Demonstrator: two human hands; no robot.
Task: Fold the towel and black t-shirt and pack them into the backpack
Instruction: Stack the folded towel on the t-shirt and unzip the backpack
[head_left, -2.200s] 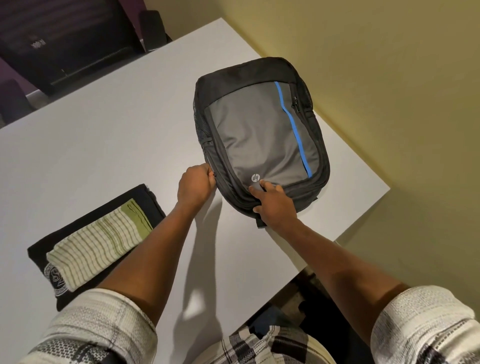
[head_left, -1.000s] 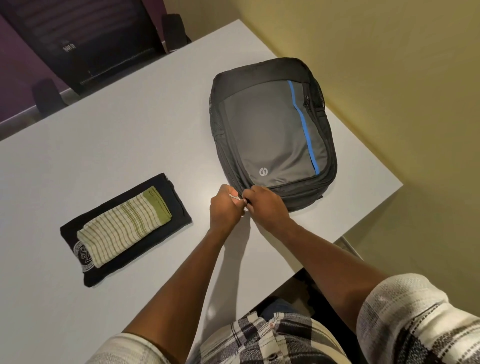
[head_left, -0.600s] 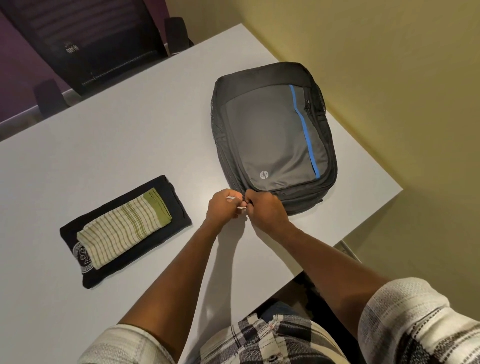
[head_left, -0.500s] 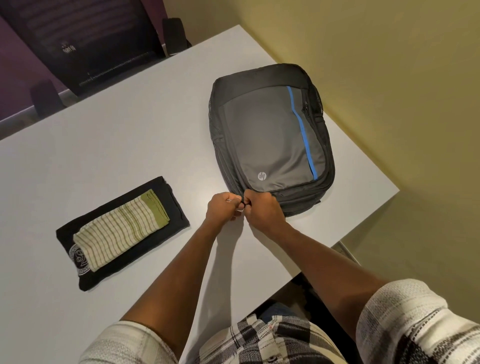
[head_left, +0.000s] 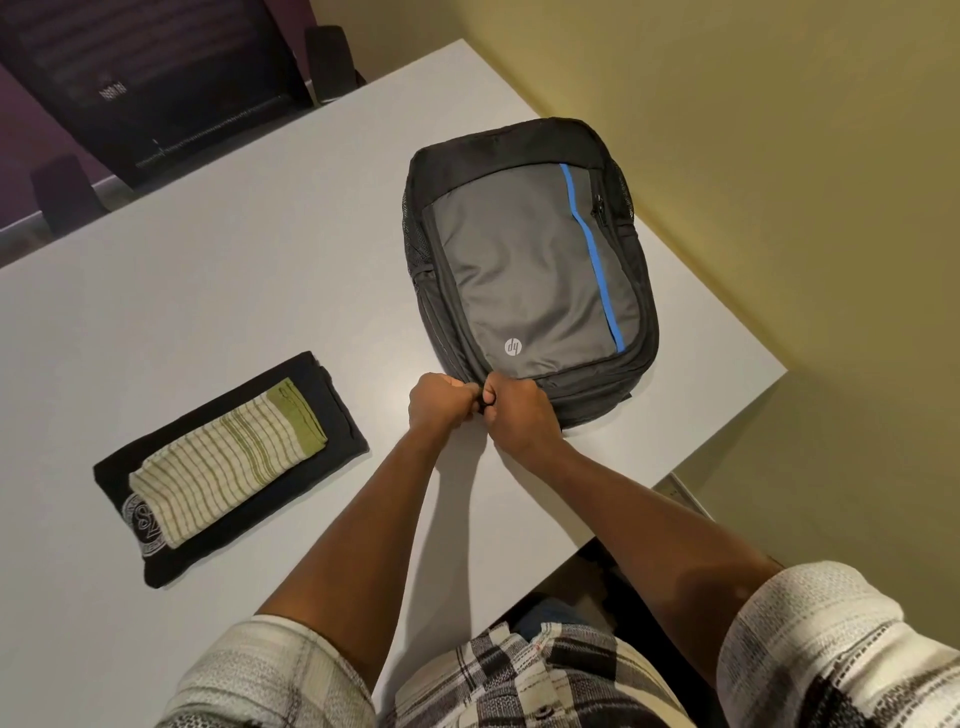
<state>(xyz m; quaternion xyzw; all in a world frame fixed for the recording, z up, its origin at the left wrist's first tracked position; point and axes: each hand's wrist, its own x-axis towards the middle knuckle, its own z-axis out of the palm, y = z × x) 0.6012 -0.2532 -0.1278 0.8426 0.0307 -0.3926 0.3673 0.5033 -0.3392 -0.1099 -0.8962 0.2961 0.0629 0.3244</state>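
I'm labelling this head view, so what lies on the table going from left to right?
black t-shirt with the towel folded on top → left hand → right hand → backpack.

Warm, dim indoor light — soft arm shadows on the table (head_left: 208, 291), wide-angle bending at edges.

both bare forearms extend forward and converge. left hand (head_left: 435, 406) and right hand (head_left: 519, 415) are fisted, knuckles touching, fingers curled tight, apparently pinching something small between them; the pinched item is hidden.
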